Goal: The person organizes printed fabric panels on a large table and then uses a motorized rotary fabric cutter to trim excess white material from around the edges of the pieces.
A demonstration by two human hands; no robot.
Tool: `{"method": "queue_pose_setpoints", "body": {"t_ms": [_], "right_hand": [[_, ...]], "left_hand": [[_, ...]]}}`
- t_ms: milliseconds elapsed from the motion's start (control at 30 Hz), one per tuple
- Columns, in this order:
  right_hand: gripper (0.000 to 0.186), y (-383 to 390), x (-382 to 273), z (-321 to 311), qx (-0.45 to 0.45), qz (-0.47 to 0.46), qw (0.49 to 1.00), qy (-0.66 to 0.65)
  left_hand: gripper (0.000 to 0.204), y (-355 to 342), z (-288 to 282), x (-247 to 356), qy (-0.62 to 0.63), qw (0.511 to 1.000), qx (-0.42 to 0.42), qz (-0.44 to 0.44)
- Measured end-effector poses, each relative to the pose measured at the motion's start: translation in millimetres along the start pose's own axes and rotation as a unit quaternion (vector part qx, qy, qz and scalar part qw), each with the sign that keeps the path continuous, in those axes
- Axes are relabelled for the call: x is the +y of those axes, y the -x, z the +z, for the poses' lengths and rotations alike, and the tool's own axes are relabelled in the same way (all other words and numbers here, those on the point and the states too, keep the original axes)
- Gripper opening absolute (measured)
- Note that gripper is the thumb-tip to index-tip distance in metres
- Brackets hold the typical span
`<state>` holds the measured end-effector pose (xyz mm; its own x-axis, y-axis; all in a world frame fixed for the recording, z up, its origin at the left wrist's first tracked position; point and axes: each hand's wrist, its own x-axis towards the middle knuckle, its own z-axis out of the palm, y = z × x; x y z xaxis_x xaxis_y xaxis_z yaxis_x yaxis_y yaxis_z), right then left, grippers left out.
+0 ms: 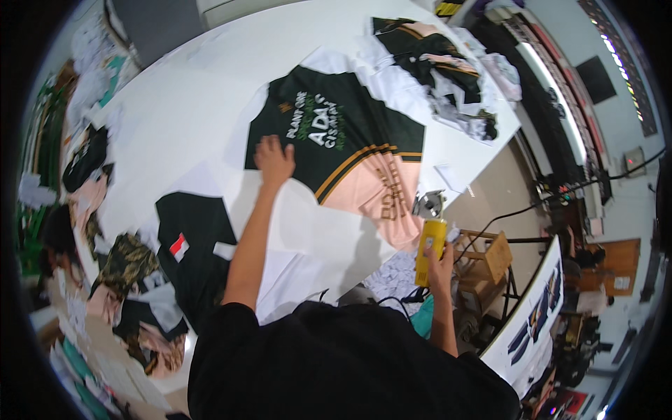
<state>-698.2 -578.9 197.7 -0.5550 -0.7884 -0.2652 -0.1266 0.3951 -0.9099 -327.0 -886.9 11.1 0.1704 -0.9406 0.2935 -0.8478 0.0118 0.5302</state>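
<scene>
A dark green and peach printed jersey panel point(364, 129) with gold stripes lies on the white table point(175, 98), on top of white fabric. My left hand point(274, 161) rests on the panel's left edge, fingers spread and palm down. In my right hand point(439, 264) is a yellow electric rotary cloth cutter point(430, 245), gripped round its body. Its metal head point(429, 204) is at the peach lower right edge of the panel; whether the blade touches the cloth is hidden. A dark green cut piece point(192, 238) with a red and white patch lies left of my left forearm.
A heap of dark and peach cut fabric point(441, 66) lies at the table's far right corner. More scraps point(136, 280) pile up at the left. A black cord point(546, 199) hangs across the right side. A wooden stool point(490, 255) stands beyond the table's right edge.
</scene>
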Motion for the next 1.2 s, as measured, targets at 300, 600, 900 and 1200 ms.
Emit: {"method": "queue_pose_setpoints", "body": {"t_ms": [300, 600, 900, 1200], "right_hand": [[0.045, 22.1, 29.3, -29.3, 0.029, -0.018, 0.996, 0.079], [0.045, 1.1, 14.9, 7.9, -0.049, 0.011, 0.998, 0.038], [0.056, -7.7, 22.1, 21.7, -0.105, -0.047, 0.981, 0.154], [0.057, 16.8, 44.3, 9.0, -0.137, -0.075, 0.959, 0.238]], "left_hand": [[0.078, -125.9, -106.8, -209.1, -0.368, 0.908, -0.137, -0.149], [0.101, -11.7, -62.9, -46.8, -0.183, 0.963, -0.187, -0.056], [0.132, 156.8, -161.4, -12.5, -0.158, 0.906, -0.393, 0.002], [0.114, 193.8, -178.1, -21.4, -0.126, 0.963, -0.228, 0.072]]}}
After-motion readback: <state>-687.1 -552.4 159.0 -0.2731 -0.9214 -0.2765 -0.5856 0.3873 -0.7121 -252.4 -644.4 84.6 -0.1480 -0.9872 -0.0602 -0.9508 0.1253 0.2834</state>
